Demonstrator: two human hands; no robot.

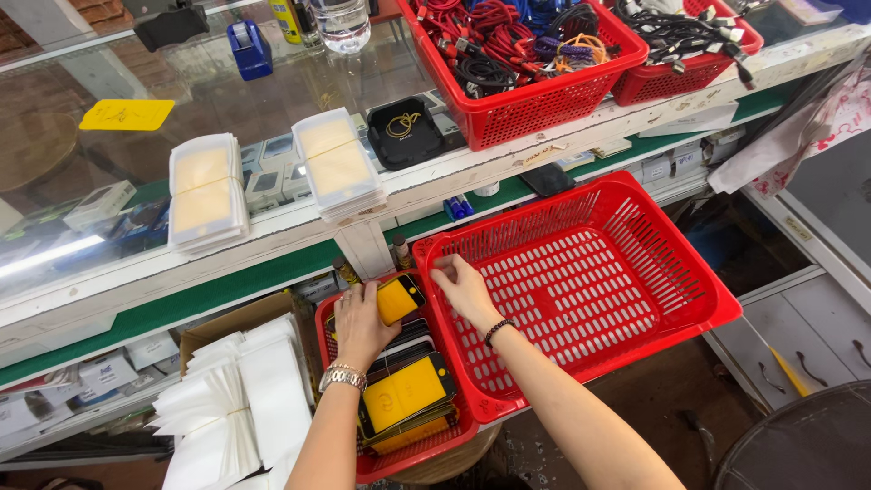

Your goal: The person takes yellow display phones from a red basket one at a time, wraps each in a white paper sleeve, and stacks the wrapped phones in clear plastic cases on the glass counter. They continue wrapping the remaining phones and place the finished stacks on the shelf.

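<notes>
Hard to read much under the glass counter [136, 100] here, glare washes over the boxes below, and the small red basket [381, 463] is half covered by the forearm. Inside it, a stack of yellow-faced, black-rimmed phone cases [408, 399]. The left hand [358, 322] has fingers wrapped round one yellow phone case [399, 298], lifted above that basket's far edge. The right hand [463, 286], fingers curled and holding nothing visible, touches the near-left corner of the big empty red basket [635, 263].
</notes>
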